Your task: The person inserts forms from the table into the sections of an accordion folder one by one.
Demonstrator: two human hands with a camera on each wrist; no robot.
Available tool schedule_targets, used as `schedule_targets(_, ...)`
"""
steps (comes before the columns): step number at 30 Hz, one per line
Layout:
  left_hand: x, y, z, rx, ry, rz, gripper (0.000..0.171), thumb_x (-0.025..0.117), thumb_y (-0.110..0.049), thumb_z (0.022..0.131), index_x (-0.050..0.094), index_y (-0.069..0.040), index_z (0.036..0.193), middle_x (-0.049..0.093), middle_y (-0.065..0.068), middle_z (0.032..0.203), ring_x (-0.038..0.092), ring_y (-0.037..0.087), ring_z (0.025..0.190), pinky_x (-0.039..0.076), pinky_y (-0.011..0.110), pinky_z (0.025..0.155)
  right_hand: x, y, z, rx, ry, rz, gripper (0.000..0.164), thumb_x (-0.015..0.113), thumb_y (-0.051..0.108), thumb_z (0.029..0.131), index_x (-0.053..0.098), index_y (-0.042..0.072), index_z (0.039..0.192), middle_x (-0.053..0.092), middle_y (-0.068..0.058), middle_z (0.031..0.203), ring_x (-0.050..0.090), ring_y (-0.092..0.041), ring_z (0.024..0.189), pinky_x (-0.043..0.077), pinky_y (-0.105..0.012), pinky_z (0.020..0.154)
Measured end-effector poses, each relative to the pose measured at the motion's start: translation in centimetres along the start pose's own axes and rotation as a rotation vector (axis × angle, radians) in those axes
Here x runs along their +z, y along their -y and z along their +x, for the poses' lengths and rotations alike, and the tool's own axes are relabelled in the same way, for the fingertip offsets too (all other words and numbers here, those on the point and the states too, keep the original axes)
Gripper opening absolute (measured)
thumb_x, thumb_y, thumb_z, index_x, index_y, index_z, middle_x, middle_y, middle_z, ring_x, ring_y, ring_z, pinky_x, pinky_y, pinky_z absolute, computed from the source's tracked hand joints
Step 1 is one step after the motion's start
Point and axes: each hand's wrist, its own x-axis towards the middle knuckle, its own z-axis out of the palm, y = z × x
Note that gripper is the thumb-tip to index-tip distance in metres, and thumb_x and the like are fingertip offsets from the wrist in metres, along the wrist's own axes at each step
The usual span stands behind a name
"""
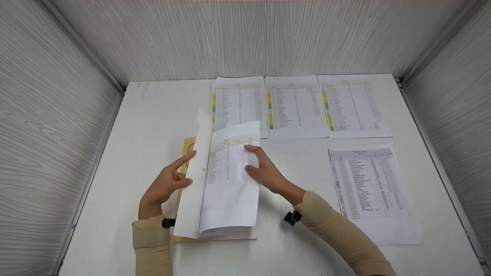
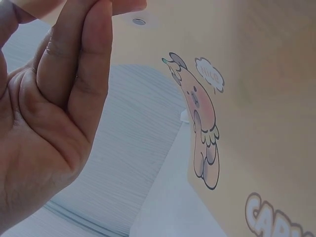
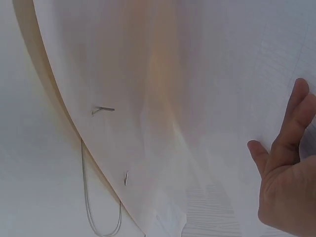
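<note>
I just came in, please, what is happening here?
A person's left grip holds open the cover of a cartoon-printed folder, while the right grip touches a printed page inside. Three printed sheets lie in a row at the far edge of the table, and a grey-headed sheet to the right.

Bright, even light fills the head view, casting a soft shadow beside the right sleeve (image 1: 341, 230) on the bench (image 1: 145, 122). Fine print on the held page (image 1: 230, 195) blurs. Both wrist views look hazier.
</note>
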Motion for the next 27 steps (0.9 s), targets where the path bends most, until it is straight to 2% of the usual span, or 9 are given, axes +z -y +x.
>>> schedule_targets(6, 0.1, 0.0, 0.1, -0.025, 0.002, 0.013, 0.079, 0.058, 0.008, 0.087, 0.014, 0.004, 0.152, 0.026, -0.002, 0.047, 0.017, 0.021, 0.042, 0.032, 0.022, 0.043, 1.0, -0.3, 0.2, 0.003, -0.036, -0.025, 0.062, 0.047, -0.003, 0.092, 0.026, 0.01, 0.149, 0.044, -0.02, 0.141, 0.061, -0.026, 0.104, 0.054, -0.031, 0.073)
schedule_targets(9, 0.2, 0.0, 0.2, -0.026, -0.008, 0.03, 0.079, 0.058, 0.008, 0.086, 0.015, 0.003, 0.152, 0.027, -0.006, 0.049, 0.017, 0.021, 0.042, 0.026, 0.028, 0.042, 1.3, -0.4, 0.2, 0.004, -0.038, -0.04, 0.062, 0.048, -0.003, 0.092, 0.027, 0.01, 0.149, 0.042, -0.02, 0.142, 0.06, -0.026, 0.106, 0.053, -0.031, 0.074)
schedule_targets(12, 0.1, 0.0, 0.1, -0.021, -0.024, 0.033, 0.079, 0.058, 0.009, 0.086, 0.016, 0.003, 0.152, 0.039, -0.007, 0.062, 0.017, 0.019, 0.043, 0.024, 0.029, 0.043, 1.1, -0.3, 0.2, -0.003, -0.033, -0.054, 0.063, 0.049, -0.003, 0.091, 0.027, 0.01, 0.149, 0.038, -0.018, 0.146, 0.057, -0.026, 0.111, 0.053, -0.031, 0.077)
schedule_targets(14, 0.1, 0.0, 0.1, -0.023, -0.037, 0.032, 0.078, 0.057, 0.009, 0.086, 0.017, 0.003, 0.152, 0.047, -0.008, 0.078, 0.02, 0.015, 0.043, 0.027, 0.024, 0.044, 0.8, -0.2, 0.1, -0.011, -0.031, -0.057, 0.064, 0.048, -0.003, 0.091, 0.026, 0.009, 0.149, 0.036, -0.018, 0.147, 0.056, -0.026, 0.112, 0.052, -0.031, 0.078)
schedule_targets(16, 0.0, 0.0, 0.2, -0.031, -0.038, 0.016, 0.078, 0.057, 0.009, 0.087, 0.016, 0.002, 0.153, 0.05, -0.009, 0.081, 0.026, 0.009, 0.042, 0.035, 0.018, 0.047, 0.4, 0.0, -0.1, -0.019, -0.028, -0.046, 0.064, 0.048, -0.004, 0.091, 0.025, 0.009, 0.149, 0.038, -0.018, 0.146, 0.057, -0.027, 0.111, 0.052, -0.031, 0.078)
schedule_targets(21, 0.3, -0.2, 0.4, -0.043, -0.036, -0.009, 0.078, 0.056, 0.008, 0.088, 0.014, 0.0, 0.153, 0.053, -0.011, 0.065, 0.04, 0.0, 0.045, 0.047, 0.016, 0.056, -0.3, 0.5, -0.6, -0.036, -0.018, -0.016, 0.065, 0.046, -0.005, 0.091, 0.023, 0.009, 0.15, 0.04, -0.02, 0.143, 0.057, -0.028, 0.11, 0.052, -0.032, 0.078)
schedule_targets(23, 0.4, -0.3, 0.5, -0.05, -0.059, -0.001, 0.079, 0.056, 0.009, 0.087, 0.015, 0.0, 0.154, 0.061, -0.009, 0.098, 0.038, -0.001, 0.046, 0.045, 0.015, 0.056, -0.4, 0.5, -0.7, -0.04, -0.021, -0.014, 0.065, 0.046, -0.005, 0.091, 0.023, 0.009, 0.15, 0.039, -0.021, 0.143, 0.056, -0.029, 0.112, 0.051, -0.032, 0.08)
schedule_targets(24, 0.5, -0.3, 0.5, -0.057, -0.073, 0.004, 0.079, 0.056, 0.009, 0.087, 0.015, -0.001, 0.154, 0.057, -0.005, 0.118, 0.037, -0.001, 0.046, 0.044, 0.015, 0.055, -0.4, 0.5, -0.6, -0.04, -0.021, -0.014, 0.065, 0.046, -0.006, 0.091, 0.022, 0.009, 0.15, 0.039, -0.02, 0.144, 0.056, -0.029, 0.112, 0.051, -0.032, 0.081)
schedule_targets(27, 0.7, -0.3, 0.5, -0.066, -0.106, 0.02, 0.08, 0.054, 0.011, 0.085, 0.016, -0.001, 0.154, 0.022, 0.006, 0.155, 0.03, 0.001, 0.046, 0.039, 0.014, 0.054, -0.1, 0.4, -0.5, -0.039, -0.033, -0.028, 0.065, 0.047, -0.005, 0.092, 0.023, 0.009, 0.15, 0.039, -0.02, 0.145, 0.055, -0.03, 0.116, 0.049, -0.034, 0.086)
